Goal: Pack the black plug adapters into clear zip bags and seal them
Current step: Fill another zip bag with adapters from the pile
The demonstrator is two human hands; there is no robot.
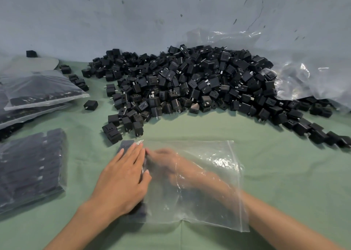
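2 bare forearms, no sleeves; left hand [124, 175], right hand [167, 160] blurred.

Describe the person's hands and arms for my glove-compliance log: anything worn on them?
Nothing worn shows. The left hand is bare, with no glove, ring or watch, and its forearm has no sleeve up to the frame edge. The right hand also looks bare, though blurred behind clear plastic; its forearm is sleeveless too. Fingernails are short.

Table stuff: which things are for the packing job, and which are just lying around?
For the job: adapter pile, clear zip bag, left hand, right hand inside the bag, filled bags.

Lying about: big crumpled plastic sheet, green cloth.
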